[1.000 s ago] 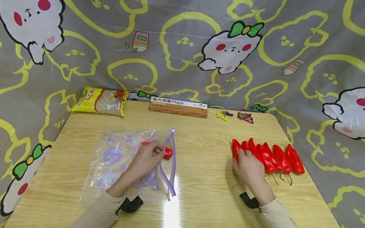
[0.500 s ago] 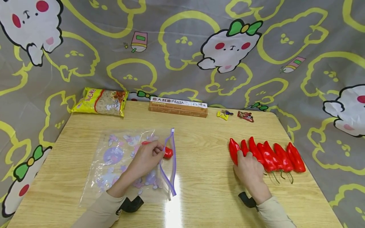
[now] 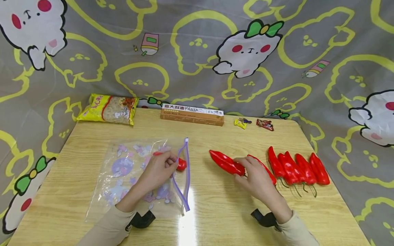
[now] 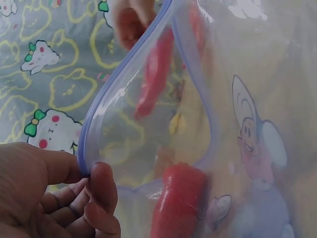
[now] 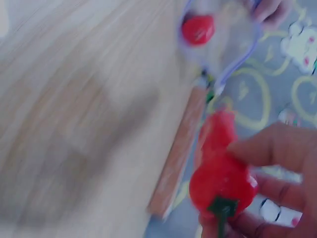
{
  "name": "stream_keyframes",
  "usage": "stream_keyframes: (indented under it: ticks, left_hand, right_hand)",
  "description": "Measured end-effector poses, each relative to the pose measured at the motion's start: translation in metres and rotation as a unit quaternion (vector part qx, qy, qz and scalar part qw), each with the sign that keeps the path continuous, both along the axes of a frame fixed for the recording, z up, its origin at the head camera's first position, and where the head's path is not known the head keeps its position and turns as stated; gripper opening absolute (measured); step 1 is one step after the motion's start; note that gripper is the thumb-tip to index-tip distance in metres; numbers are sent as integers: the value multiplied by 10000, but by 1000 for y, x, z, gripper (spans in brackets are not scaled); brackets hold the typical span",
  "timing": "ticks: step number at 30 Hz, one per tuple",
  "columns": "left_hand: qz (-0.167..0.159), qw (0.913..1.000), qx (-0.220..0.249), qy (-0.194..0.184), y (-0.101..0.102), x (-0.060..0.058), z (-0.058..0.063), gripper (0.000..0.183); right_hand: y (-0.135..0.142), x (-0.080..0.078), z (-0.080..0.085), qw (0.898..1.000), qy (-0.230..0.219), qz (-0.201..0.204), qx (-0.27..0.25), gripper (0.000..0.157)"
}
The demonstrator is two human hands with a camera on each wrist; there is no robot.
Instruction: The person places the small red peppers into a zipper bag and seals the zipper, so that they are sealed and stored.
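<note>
A clear zip bag [image 3: 129, 177] with cartoon prints lies on the wooden table [image 3: 215, 212]. My left hand [image 3: 167, 164] pinches its purple zip rim [image 4: 86, 158] and holds the mouth open. One red pepper [image 3: 181, 164] sits inside at the mouth, and is also seen close up through the plastic as a red pepper [image 4: 181, 203]. My right hand [image 3: 246, 169] grips another red pepper [image 3: 226, 163] by its stem end, tip pointing left, midway between the bag and the row of red peppers [image 3: 295, 169]. The right wrist view is blurred and shows that pepper [image 5: 220, 178] in my fingers.
Along the table's far edge lie a yellow noodle packet [image 3: 107, 109], a long brown pasta box [image 3: 192, 115] and two small wrapped sweets [image 3: 240, 123], [image 3: 264, 125]. A grey cartoon-print cloth hangs behind and around the table.
My right hand has taken a pepper from the left end of the row and carried it left toward the bag. The left hand and bag have stayed put.
</note>
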State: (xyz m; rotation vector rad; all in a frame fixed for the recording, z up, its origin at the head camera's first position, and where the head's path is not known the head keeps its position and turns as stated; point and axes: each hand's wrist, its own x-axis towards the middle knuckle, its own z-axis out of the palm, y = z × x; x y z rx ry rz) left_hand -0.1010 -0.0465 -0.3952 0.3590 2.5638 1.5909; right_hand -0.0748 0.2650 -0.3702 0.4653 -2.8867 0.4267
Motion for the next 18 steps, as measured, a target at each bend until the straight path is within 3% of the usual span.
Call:
stream_keyframes:
  ticks: [4, 8, 18]
  left_hand:
    - [-57, 9999, 77, -39, -1, 0, -1, 10]
    - [-91, 9999, 74, 12, -1, 0, -1, 10]
    - [37, 9998, -103, 179, 1, 1, -1, 6]
  right_hand:
    - [-27, 5, 10, 9960, -155, 823, -313, 39]
    - [-51, 6, 11, 9893, -234, 1415, -280, 37]
    - [-96, -6, -16, 9794, 120, 2018, 31, 34]
